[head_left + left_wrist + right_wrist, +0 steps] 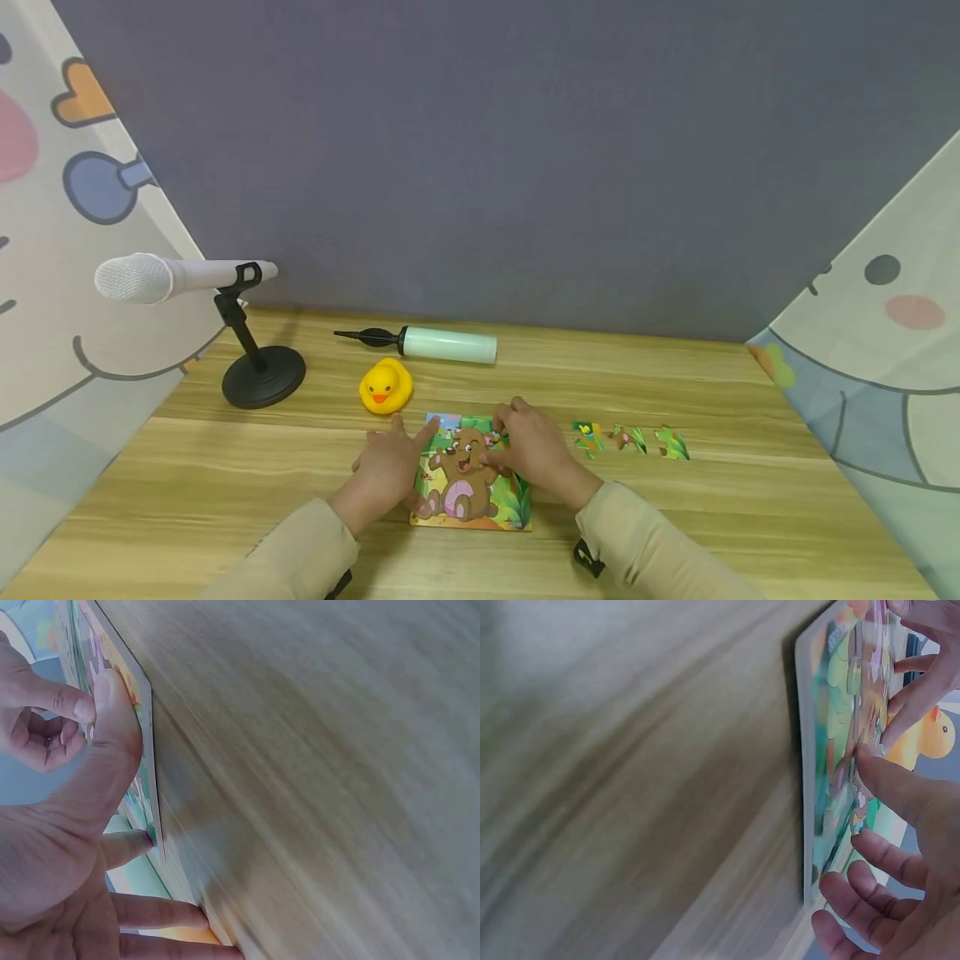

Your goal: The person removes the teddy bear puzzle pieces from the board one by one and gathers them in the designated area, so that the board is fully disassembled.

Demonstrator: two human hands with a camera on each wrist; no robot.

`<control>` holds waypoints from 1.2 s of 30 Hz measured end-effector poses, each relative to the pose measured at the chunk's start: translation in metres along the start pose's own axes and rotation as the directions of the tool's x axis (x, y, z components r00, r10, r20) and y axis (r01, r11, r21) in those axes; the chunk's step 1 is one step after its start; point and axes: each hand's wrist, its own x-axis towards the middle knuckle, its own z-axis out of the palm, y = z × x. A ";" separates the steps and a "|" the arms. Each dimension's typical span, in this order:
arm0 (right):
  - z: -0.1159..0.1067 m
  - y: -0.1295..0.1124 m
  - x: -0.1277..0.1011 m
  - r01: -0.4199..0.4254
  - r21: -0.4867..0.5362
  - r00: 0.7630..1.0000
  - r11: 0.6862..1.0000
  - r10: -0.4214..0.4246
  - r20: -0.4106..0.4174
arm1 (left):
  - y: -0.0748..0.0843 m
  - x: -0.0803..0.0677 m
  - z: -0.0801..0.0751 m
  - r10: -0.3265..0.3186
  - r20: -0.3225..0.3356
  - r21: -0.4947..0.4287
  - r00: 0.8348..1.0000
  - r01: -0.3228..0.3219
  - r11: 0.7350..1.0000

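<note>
A bear jigsaw puzzle (463,496) lies in a flat board at the middle of the table. My left hand (390,467) rests at its left side with fingers spread. The left thumb (114,712) lies over the board's edge, and the index finger touches near its upper left corner. My right hand (538,446) is over the board's upper right part. Its thumb (892,776) and index finger pinch a small puzzle piece (861,804) at the board's surface, partly hidden by the fingers. The other right fingers are loosely bent.
Three loose puzzle pieces (628,438) lie in a row to the right. Behind the board are a yellow rubber duck (386,386) and a pale green hand pump (448,345). A white microphone (187,277) on a black stand (264,377) is at the left.
</note>
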 end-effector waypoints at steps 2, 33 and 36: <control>0.000 0.000 0.001 -0.006 -0.002 1.000 1.000 0.006 0.009 | 0.000 0.000 0.000 -0.001 0.002 0.001 1.000 0.001 1.000; 0.003 0.005 0.001 -0.029 0.081 0.999 0.996 0.025 0.044 | 0.000 0.002 0.002 -0.013 0.032 0.000 0.999 0.013 1.000; 0.002 0.005 0.001 -0.009 0.093 0.998 0.996 0.004 0.056 | 0.000 0.002 0.001 -0.014 0.032 -0.004 0.999 0.014 1.000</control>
